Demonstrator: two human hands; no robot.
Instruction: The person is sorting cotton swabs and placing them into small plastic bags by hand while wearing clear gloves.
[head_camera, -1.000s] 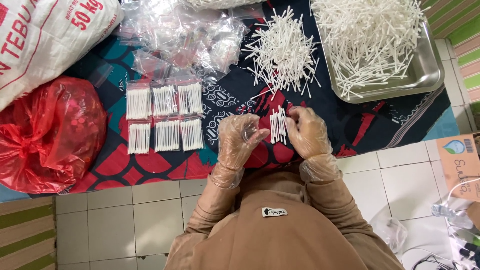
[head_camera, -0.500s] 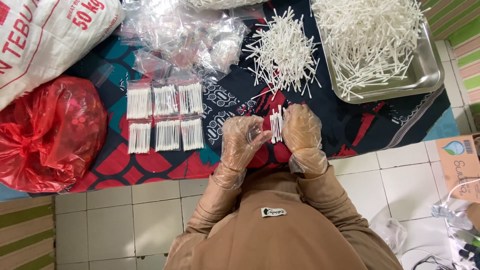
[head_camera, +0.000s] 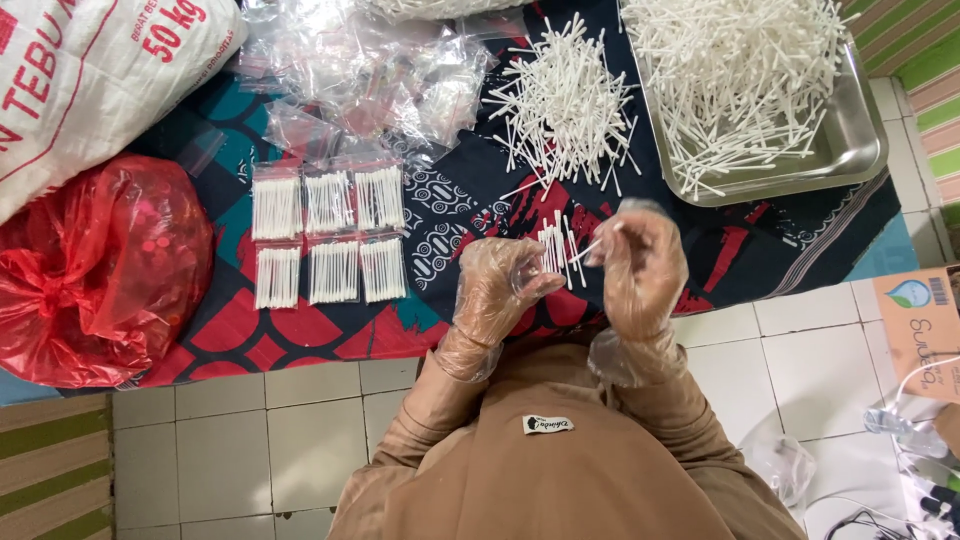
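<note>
Upright, small bundle of cotton swabs (head_camera: 553, 248) pinched in left hand (head_camera: 497, 292), right hand (head_camera: 640, 268) holding one swab (head_camera: 600, 240) slanted toward it

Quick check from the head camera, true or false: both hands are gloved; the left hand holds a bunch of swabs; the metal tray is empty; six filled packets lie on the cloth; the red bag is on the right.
1. Both hands wear clear gloves: true, left hand and right hand.
2. The left hand holds a bunch of swabs: true.
3. The metal tray is empty: false, it is heaped with swabs.
4. Six filled packets lie on the cloth: true.
5. The red bag is on the right: false, it is on the left.
</note>
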